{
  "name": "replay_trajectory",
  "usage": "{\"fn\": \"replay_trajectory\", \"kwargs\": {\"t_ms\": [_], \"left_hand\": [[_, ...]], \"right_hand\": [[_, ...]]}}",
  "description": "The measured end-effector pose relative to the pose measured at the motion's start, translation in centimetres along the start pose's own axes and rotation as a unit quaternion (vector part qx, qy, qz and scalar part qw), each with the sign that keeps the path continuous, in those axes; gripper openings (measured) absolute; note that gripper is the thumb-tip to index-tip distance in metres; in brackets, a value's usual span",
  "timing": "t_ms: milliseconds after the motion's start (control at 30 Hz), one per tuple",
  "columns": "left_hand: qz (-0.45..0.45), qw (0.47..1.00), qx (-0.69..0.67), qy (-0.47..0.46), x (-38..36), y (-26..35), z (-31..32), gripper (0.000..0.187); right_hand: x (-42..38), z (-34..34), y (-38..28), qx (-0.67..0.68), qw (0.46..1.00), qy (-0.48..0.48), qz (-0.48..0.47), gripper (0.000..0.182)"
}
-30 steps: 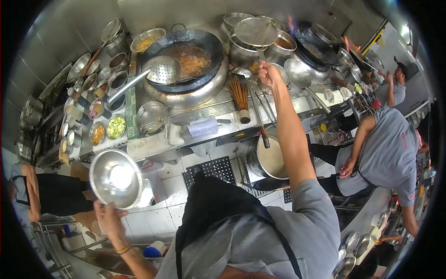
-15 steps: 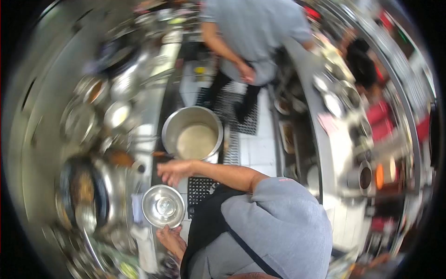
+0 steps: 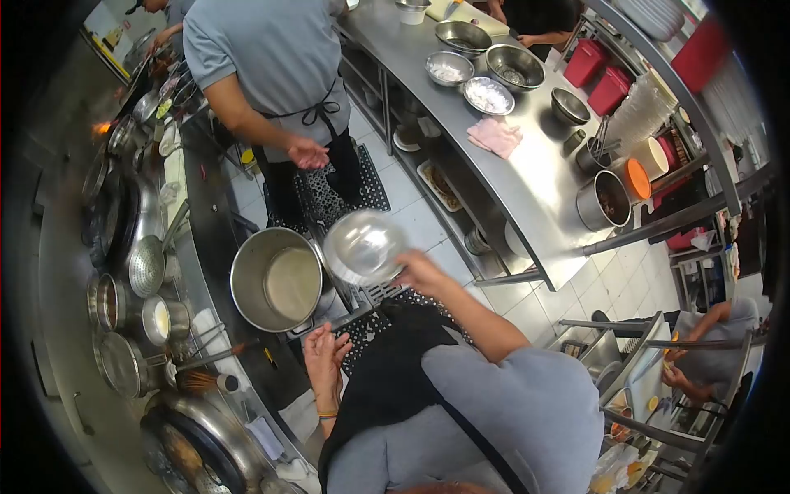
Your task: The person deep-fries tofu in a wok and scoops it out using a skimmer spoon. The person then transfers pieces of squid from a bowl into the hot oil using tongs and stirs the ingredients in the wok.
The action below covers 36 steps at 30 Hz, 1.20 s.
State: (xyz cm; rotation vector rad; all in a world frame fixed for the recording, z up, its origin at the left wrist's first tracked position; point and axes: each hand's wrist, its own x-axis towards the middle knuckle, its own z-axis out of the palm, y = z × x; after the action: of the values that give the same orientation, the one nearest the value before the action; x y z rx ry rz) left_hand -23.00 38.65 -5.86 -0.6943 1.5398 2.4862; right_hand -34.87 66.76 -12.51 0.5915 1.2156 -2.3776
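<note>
A shiny metal bowl (image 3: 364, 247), somewhat blurred, is gripped at its near right rim by my right hand (image 3: 421, 273). It hangs in the air just right of a large deep steel pot (image 3: 247, 284) with pale liquid at the bottom. My left hand (image 3: 326, 354) holds nothing, its fingers loosely curled and apart, a short way below the pot's near rim. What the inside of the bowl holds, if anything, cannot be made out.
A co-worker in a grey shirt (image 3: 255, 49) stands ahead, back turned. Along the left are a stove with woks (image 3: 177, 449), a skimmer (image 3: 148, 265) and small pots. At right, a steel counter (image 3: 527, 206) carries several bowls, a pink cloth (image 3: 495, 136) and a dark-filled pot (image 3: 605, 200).
The bowl has gone from the stove side to right of the large pot. My left hand has let go of it; my right hand now holds its rim. The view has turned right.
</note>
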Motion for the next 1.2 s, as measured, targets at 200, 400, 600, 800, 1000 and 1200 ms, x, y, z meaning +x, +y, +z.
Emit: {"fn": "replay_trajectory", "kwargs": {"t_ms": [200, 400, 600, 800, 1000, 1200], "left_hand": [[-0.065, 0.99, 0.11, 0.066, 0.0, -2.4, -3.1, 0.022], [-0.055, 0.982, 0.083, 0.163, -3.5, -2.3, -4.9, 0.024], [0.087, 0.979, 0.088, 0.163, -6.4, 0.9, -5.7, 0.025], [0.165, 0.901, 0.24, 0.32, -17.0, 8.1, -11.9, 0.02], [0.246, 0.504, 0.401, 0.724, -34.0, 14.4, -29.8, 0.017], [0.024, 0.359, 0.622, 0.696, -42.9, 8.9, -45.3, 0.054]], "right_hand": [[-1.0, -17.2, -11.9, 0.131, 0.886, 0.35, -0.275, 0.032], [2.1, -30.7, -15.4, 0.291, 0.87, 0.308, -0.254, 0.073], [9.9, -13.0, -6.5, 0.045, 0.987, 0.134, -0.075, 0.045], [4.5, 15.6, 5.1, -0.163, 0.971, -0.17, 0.048, 0.037], [5.0, 35.2, 10.3, -0.24, 0.874, -0.418, 0.053, 0.044], [8.8, 54.4, 17.6, -0.276, 0.823, -0.474, 0.15, 0.07]]}}
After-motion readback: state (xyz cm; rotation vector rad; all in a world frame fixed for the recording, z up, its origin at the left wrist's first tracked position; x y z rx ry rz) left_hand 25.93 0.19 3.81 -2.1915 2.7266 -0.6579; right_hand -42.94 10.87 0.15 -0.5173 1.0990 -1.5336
